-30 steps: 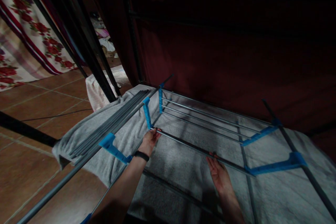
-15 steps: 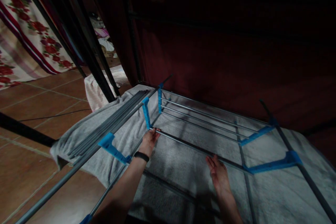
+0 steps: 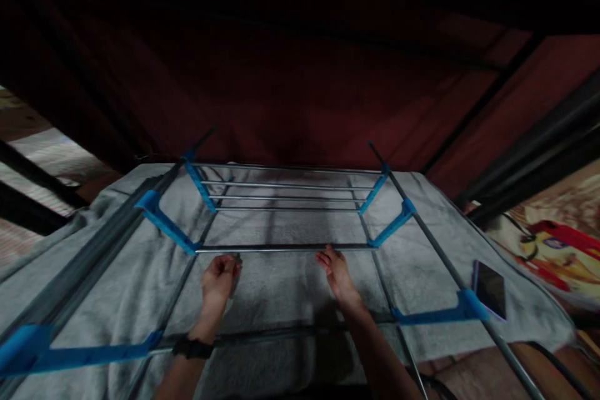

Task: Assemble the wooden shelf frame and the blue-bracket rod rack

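A rack frame of grey metal tubes with blue plastic brackets (image 3: 171, 228) lies across the grey blanket. Just below the left end of its middle crossbar (image 3: 276, 248) is my left hand (image 3: 218, 278), fingers curled together and apart from the bar. A small dark bit shows at those fingertips, too unclear to name. My right hand (image 3: 336, 272) reaches the same bar near its right end, fingers loosely spread and fingertips touching it. Several thinner rods (image 3: 290, 199) span the far brackets beyond both hands.
Loose grey tubes (image 3: 94, 253) lie bundled on the left of the blanket (image 3: 276, 300). A phone (image 3: 489, 287) rests to the right, beside the frame's side tube. A red and yellow packet (image 3: 562, 256) is farther right. Dark red cloth (image 3: 281, 100) hangs behind.
The view has swung right, bringing the phone and packet into sight. My left hand has come off the crossbar's left end. My right hand stays at the bar.
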`<state>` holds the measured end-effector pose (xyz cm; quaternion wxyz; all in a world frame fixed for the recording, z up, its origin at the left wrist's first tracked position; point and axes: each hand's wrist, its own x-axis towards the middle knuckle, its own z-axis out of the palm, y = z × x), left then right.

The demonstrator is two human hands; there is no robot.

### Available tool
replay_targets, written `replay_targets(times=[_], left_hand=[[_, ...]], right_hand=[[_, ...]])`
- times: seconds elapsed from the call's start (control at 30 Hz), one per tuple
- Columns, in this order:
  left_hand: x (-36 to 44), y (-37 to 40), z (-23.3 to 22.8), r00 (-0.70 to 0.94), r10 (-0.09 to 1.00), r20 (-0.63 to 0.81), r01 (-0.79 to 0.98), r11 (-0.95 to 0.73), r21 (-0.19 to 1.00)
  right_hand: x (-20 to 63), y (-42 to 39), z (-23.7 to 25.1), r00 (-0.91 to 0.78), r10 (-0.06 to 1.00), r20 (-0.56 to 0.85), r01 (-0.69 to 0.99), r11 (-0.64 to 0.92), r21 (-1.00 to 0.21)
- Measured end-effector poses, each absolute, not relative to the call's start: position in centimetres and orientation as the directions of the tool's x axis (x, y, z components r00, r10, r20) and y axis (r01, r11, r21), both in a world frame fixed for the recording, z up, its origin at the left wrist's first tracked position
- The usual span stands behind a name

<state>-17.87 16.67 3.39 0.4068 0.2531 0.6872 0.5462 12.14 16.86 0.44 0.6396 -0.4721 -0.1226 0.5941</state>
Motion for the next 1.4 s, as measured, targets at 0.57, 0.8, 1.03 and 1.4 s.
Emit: replay_targets(times=[0.57, 0.8, 1.03, 1.4], left_hand=[[-13.7, 20.7, 2.7, 0.096, 0.993, 0.066, 0.438, -0.102, 0.893], [-15.0, 21.8, 1.1, 0.275, 0.942, 0.19, 0.758, -0.334, 0.56], [-15.4, 22.1, 0.3, 0.416, 0.895, 0.162, 0.853, -0.446, 0.272], [-15.2, 21.8, 1.1, 0.469, 0.877, 0.105, 0.871, -0.479, 0.108]], right_hand=[[12.6, 16.8, 0.9, 0.164, 0.919, -0.358, -0.713, -0.141, -0.687], [14.7, 15.5, 1.3, 0.161, 0.914, -0.371, -0.687, -0.166, -0.707], [18.7, 15.0, 0.7, 0.366, 0.838, -0.405, -0.707, -0.033, -0.707], [21.2, 16.5, -0.1, 0.545, 0.739, -0.396, -0.647, 0.071, -0.759]])
